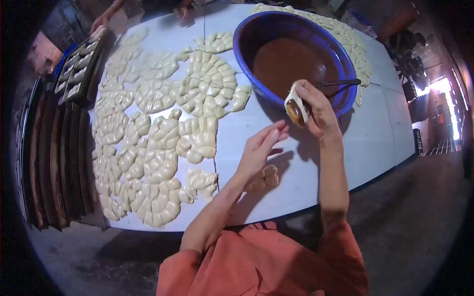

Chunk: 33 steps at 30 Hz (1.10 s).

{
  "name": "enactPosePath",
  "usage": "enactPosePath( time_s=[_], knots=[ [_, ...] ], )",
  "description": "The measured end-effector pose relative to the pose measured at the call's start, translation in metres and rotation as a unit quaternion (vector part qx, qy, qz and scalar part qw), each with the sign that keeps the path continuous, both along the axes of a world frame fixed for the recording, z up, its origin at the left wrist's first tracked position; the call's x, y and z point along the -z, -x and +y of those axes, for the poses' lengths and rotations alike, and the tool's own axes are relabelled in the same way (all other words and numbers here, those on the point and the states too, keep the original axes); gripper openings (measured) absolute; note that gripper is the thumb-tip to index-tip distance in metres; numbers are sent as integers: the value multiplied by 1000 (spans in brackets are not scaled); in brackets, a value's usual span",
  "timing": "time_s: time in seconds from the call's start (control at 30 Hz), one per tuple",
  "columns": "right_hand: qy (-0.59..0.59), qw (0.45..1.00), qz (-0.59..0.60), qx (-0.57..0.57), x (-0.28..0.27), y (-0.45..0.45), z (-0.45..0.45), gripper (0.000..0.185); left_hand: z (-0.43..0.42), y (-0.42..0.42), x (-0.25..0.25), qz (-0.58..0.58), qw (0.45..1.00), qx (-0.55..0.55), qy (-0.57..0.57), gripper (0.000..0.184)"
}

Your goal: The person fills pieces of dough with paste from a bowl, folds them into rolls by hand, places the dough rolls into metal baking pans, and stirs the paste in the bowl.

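My right hand (317, 108) grips a piece of white dough (294, 93) with brown filling showing on its open side, just above the near rim of a blue tub (252, 74). Smooth brown filling (289, 61) lies inside the tub. A dark utensil handle (340, 83) rests across the tub's right rim; its other end is partly hidden behind my right hand. My left hand (260, 148) is held over the table to the left of the dough, fingers stretched out and holding nothing. Under it sits a small filled dough piece (266, 176), partly covered by my forearm.
Many shaped dough pieces (153, 143) cover the left part of the white table (365, 148), with more dough (345, 37) behind the tub. Dark trays (59, 167) stand stacked at left, and a rack holds white pieces (81, 64). Another person's hand (100, 22) is at the far left.
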State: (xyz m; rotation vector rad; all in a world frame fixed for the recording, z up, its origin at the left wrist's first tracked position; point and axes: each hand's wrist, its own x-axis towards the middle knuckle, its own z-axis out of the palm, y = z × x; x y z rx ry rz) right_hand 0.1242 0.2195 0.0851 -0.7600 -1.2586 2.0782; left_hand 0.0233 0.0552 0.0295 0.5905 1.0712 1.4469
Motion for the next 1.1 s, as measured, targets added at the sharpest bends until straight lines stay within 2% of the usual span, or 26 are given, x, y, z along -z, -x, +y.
enactPosePath(
  time_s=[0.07, 0.1, 0.2, 0.23, 0.27, 0.3, 0.33, 0.37, 0.4, 0.43, 0.47, 0.53, 0.57, 0.6, 0.67, 0.73, 0.8, 0.83, 0.87, 0.93, 0.97, 1.1],
  knots=[
    [11, 1000, 25, 1, 7, -4, -31, 19, 4, -7, 2, -187, 981, -22, -56, 43],
    [17, 1000, 24, -4, 14, -8, -43, 19, 2, -8, 4, -224, 972, -9, -67, 41],
    [35, 998, 51, 30, 36, -26, -73, 18, -18, -7, 18, -197, 980, -14, -37, 40],
    [19, 999, 30, 20, 39, -34, -80, 18, -28, 0, 8, -229, 973, -30, 9, 27],
    [2, 1000, 8, 9, 43, -42, -88, 18, -34, 4, 23, -224, 973, -37, 29, 24],
    [-34, 999, 6, 1, 60, -48, -94, 27, -39, 8, 25, -181, 981, -62, 42, 25],
    [-32, 999, 5, 1, 58, -46, -107, 27, -43, 11, 26, -138, 985, -86, 54, 26],
    [-149, 987, -60, 28, 55, -39, -123, 35, -47, 12, 27, -138, 985, -86, 55, 26],
    [-263, 955, -124, 53, 53, -32, -137, 43, -50, 14, 30, -92, 990, -96, 45, 30],
    [-297, 939, -160, 63, 52, -28, -147, 51, -53, 15, 31, -45, 993, -106, 36, 34],
    [-296, 940, -159, 62, 58, -25, -153, 51, -57, 15, 32, -43, 993, -108, 37, 34],
    [-444, 863, -223, 96, 70, -18, -163, 45, -63, 12, 28, 42, 993, -98, 46, 37],
    [-485, 827, -259, 122, 70, -16, -167, 35, -64, 10, 27, 22, 994, -103, 37, 36],
    [-485, 827, -258, 122, 70, -15, -169, 35, -63, 7, 27, 23, 994, -104, 37, 36],
    [-476, 831, -251, 145, 70, -15, -173, 25, -61, 5, 31, 0, 984, -175, -27, 34],
    [-475, 830, -243, 162, 71, -11, -172, 18, -62, 12, 22, 35, 989, -141, -4, 35],
    [-235, 944, -194, 128, 73, -15, -170, 16, -62, 22, 14, 40, 996, -72, 45, 35],
    [-169, 967, -165, 100, 69, -18, -171, 23, -62, 25, 5, 10, 996, -65, 68, 35],
    [-169, 967, -164, 100, 67, -21, -172, 23, -63, 30, 5, 10, 995, -66, 68, 35],
    [-271, 957, -98, 32, 65, -27, -176, 32, -66, 38, 6, 2, 998, -21, 62, 35],
    [-357, 923, -142, -12, 58, -33, -176, 39, -68, 38, 6, 2, 998, -22, 63, 35],
    [-413, 908, -69, 32, 78, -34, -165, 36, -74, 28, -4, 40, 999, 0, -5, 33]
  ],
)
